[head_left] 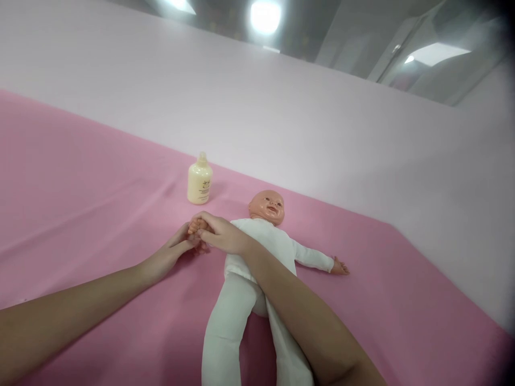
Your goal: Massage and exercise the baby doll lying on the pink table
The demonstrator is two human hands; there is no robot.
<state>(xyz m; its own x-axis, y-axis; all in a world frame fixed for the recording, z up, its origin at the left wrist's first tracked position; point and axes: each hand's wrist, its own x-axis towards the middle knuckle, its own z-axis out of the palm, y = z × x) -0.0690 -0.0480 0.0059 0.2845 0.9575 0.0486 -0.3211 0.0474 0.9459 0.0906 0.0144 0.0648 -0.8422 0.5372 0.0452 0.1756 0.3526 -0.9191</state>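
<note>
right hand (223, 236): closed over doll (257, 252) hand | left hand (177, 251): apparently cupping it (fingers hidden)

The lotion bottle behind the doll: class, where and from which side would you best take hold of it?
Probably round the wide body of the lotion bottle, from the near left side: it stands upright, its cap is narrow, and the doll lies to its right.

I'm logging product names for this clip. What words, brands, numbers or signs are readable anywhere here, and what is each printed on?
Small cream plastic bottle standing on the pink cloth: a small dark mark and lines of print on its front, too small and blurred to read.
Plastic baby doll in a white suit, whose hand both the left hand and right hand hold: no text.
Pale pink wall: no text or signs.
</note>
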